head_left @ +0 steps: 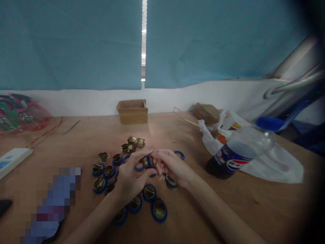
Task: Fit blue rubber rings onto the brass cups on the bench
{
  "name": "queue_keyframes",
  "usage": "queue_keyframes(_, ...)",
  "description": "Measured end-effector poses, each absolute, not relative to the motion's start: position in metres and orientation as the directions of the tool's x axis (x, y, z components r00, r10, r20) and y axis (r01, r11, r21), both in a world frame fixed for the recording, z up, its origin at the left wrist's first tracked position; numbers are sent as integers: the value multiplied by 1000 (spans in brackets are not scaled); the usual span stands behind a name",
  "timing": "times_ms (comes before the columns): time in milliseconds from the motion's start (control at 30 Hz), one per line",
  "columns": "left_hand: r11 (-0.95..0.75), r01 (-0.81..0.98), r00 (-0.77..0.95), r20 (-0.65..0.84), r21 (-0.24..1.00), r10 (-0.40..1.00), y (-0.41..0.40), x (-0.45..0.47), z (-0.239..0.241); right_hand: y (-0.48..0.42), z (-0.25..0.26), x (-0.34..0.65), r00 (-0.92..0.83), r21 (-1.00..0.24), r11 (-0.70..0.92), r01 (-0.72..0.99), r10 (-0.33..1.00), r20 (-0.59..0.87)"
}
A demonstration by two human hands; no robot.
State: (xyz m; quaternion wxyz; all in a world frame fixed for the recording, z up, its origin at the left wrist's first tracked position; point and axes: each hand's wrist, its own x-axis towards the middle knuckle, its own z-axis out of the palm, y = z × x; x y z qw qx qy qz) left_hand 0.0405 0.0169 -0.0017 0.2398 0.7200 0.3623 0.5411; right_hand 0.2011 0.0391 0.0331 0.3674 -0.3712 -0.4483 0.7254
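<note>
Box (133,117): brown, stood open on the table (254,203).
Left hand (130,178): pinched a brass-and-blue piece (149,161) in front of the box.
Right hand (175,166): fingers bent against that piece; I couldn't tell whether they gripped.
Blue-rimmed discs (159,210): lay scattered before the box.
Bottle (235,159): was right of it.

A person's left hand (130,178) and right hand (175,166) are holding a blue-rimmed metal piece (149,161) above a bench (215,210), where similar pieces (159,210) are lying scattered and a cola bottle (236,157) is resting beside a white plastic bag (281,166).
</note>
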Motion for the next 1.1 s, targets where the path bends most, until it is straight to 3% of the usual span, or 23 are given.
queue_keyframes(600, -627, 365, 133, 628, 688, 767, 13, 43, 9, 31, 35, 189, -305, -979, -142, -147, 948, -92)
queue_keyframes(900, -529, 197, 105, 518, 826, 849, 17, 40, 9, 30, 35, 188, -325, -993, -19, -115, 946, 20)
queue_keyframes(1100, -501, 172, 121, 486, 848, 865, 17, 40, 6, 31, 36, 191, -347, -996, 14, -93, 937, 45)
